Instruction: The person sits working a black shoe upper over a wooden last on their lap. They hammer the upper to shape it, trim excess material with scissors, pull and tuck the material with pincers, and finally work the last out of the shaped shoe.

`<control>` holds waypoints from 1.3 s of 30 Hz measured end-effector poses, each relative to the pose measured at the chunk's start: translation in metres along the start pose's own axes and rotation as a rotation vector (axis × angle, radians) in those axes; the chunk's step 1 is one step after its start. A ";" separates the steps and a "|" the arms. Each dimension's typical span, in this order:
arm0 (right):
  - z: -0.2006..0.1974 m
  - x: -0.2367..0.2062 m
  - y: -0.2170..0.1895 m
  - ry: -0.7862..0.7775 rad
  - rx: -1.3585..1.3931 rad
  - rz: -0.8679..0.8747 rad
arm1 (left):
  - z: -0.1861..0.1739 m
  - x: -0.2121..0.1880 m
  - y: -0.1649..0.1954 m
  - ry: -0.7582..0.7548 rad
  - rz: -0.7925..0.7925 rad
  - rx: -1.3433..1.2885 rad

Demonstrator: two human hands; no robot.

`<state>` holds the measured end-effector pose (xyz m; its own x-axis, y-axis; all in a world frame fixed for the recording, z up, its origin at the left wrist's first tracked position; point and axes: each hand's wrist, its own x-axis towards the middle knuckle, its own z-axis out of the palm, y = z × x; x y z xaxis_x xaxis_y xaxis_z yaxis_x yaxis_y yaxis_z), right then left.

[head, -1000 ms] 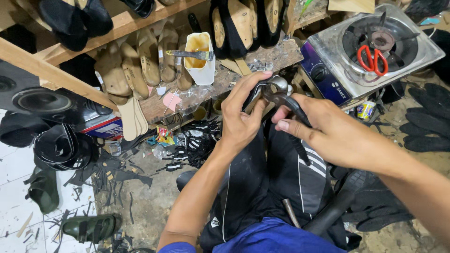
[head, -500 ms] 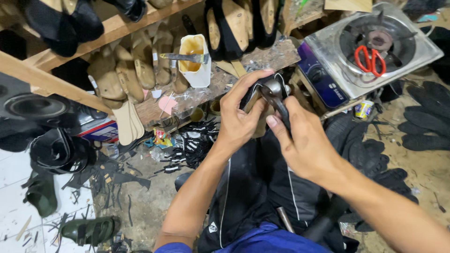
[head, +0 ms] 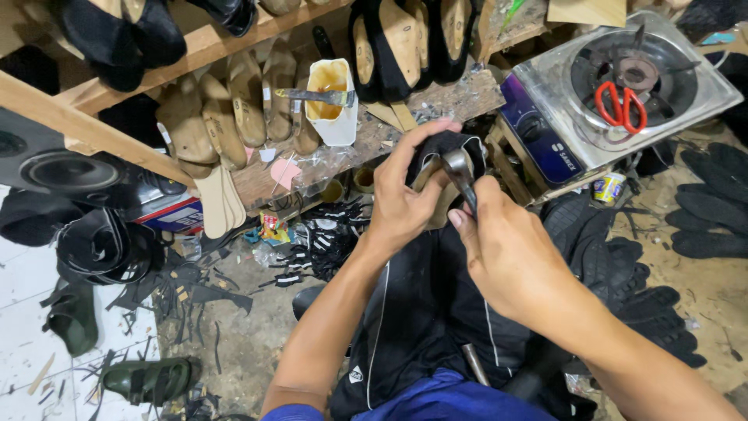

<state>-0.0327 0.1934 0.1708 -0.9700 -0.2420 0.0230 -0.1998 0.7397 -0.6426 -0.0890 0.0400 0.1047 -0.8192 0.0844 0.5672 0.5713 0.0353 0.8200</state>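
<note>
Hands meet above my lap, forearms angled inward. Left hand [head: 405, 199] wraps the black shoe upper [head: 444, 148], thumb curled over its top edge. Right hand [head: 506, 249] grips metal pincers [head: 460, 171], their head touching the upper just beside my left thumb. Beyond stand a glue cup [head: 333, 101] and a stove [head: 623, 86] carrying red scissors [head: 621, 105].

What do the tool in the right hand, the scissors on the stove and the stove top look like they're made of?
The tool in the right hand: likely bare steel, grey with bright glints. The scissors: glossy red handles, probably plastic; blades mostly hidden. The stove top: brushed, reflective sheet metal, seemingly stainless steel.
</note>
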 end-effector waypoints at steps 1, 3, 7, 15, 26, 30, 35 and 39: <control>-0.002 -0.003 0.000 -0.022 -0.041 0.067 | 0.004 -0.002 0.001 0.010 0.009 0.040; 0.002 -0.004 0.001 0.055 0.006 0.013 | 0.008 -0.004 0.006 0.043 0.026 0.131; 0.010 -0.010 0.010 0.116 0.119 -0.130 | -0.009 -0.001 0.016 -0.144 -0.019 0.071; 0.020 -0.018 0.016 0.117 0.086 -0.150 | -0.039 0.019 0.026 -0.318 -0.494 -0.459; 0.014 -0.014 0.022 0.117 -0.020 -0.333 | -0.038 0.018 0.020 -0.279 -0.449 -0.182; 0.010 -0.030 0.022 -0.343 0.004 -0.193 | -0.022 0.010 0.031 -0.153 -0.079 0.278; 0.035 -0.090 0.057 -0.820 0.031 -0.152 | -0.020 0.016 0.034 -0.112 -0.039 0.230; 0.047 -0.127 0.133 -0.321 -0.382 -0.196 | -0.024 -0.011 0.008 -0.172 -0.282 0.179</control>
<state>0.0700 0.2928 0.0462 -0.8301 -0.5344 -0.1590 -0.4674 0.8225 -0.3241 -0.0763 0.0153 0.1065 -0.9341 0.2121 0.2872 0.3365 0.2536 0.9069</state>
